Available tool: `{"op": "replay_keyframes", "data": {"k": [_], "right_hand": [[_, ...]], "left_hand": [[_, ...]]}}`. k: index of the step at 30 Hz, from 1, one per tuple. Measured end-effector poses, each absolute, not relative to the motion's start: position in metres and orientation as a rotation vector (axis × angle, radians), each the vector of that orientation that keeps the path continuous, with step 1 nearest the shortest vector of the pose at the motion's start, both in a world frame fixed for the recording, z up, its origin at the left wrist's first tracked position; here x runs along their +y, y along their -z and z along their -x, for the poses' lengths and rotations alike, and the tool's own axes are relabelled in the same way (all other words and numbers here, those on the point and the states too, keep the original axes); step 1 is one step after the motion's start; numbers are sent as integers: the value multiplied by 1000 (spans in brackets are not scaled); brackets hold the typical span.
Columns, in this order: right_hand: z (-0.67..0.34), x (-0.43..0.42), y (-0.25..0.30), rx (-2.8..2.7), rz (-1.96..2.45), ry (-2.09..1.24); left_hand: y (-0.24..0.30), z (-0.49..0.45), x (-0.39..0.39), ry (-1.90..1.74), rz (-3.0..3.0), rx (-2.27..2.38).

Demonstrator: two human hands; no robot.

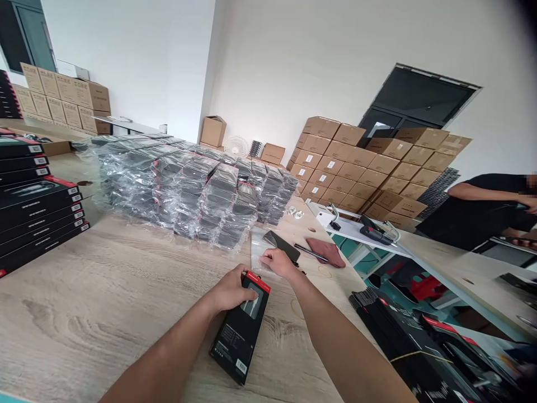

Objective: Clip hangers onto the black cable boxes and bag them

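Note:
My left hand grips the top end of a flat black retail box with red trim, which rests on the wooden table. Further out, my right hand pinches the edge of a clear plastic sleeve lying flat on the table. Just beyond that hand lies a dark phone-case-like item. Behind both hands rises a wide heap of several plastic-wrapped dark items.
Stacked black boxes stand at the left. A maroon cloth and a pen lie right of my hand. Cardboard cartons fill the back right and back left. A person in black sits at a white table. More black packs lie lower right.

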State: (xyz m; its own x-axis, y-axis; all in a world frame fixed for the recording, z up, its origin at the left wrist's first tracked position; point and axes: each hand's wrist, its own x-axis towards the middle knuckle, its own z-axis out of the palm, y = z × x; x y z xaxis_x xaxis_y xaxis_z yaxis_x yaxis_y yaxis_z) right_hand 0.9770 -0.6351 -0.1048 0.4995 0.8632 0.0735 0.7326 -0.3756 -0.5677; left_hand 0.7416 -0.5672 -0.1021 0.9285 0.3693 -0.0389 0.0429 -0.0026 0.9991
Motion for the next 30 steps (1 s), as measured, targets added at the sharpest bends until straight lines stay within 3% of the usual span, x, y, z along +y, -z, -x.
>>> {"op": "replay_keyframes", "data": {"k": [18, 23, 30], "right_hand": [[-988, -631, 85, -1222, 2074, -399], [-977, -635, 84, -1289, 2114, -445], [-985, -634, 64, -1127, 2157, -34]], "left_hand": [[105, -749, -570, -393, -1476, 227], [108, -761, -570, -196, -1464, 302], [106, -765, -572, -255, -1423, 277]]}}
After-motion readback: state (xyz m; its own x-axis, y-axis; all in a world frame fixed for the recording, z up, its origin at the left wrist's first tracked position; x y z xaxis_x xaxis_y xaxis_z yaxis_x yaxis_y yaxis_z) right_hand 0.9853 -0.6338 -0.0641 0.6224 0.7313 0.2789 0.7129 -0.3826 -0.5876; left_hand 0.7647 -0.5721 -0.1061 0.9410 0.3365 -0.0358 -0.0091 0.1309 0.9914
